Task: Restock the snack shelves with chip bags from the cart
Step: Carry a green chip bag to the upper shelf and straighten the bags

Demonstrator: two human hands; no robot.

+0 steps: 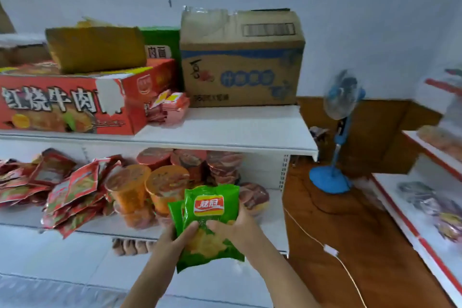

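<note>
Two green chip bags (208, 222) with a red and white logo are held upright, one behind the other, in front of the white snack shelf (250, 137). My left hand (175, 235) grips their lower left edge, thumb across the front. My right hand (235, 227) grips the right side, thumb on the front bag. The bags hover before the middle shelf level, close to orange cup noodles (150, 187) and red bowl noodles (197, 160). No cart is in view.
The top shelf carries a red noodle carton (67, 102), a brown cardboard box (240, 57) and small red packets (170, 107). Red snack packs (62, 187) pile on the left. A blue standing fan (337, 132) and a white cable (325, 245) sit on the brown floor; another shelf (425, 207) stands at right.
</note>
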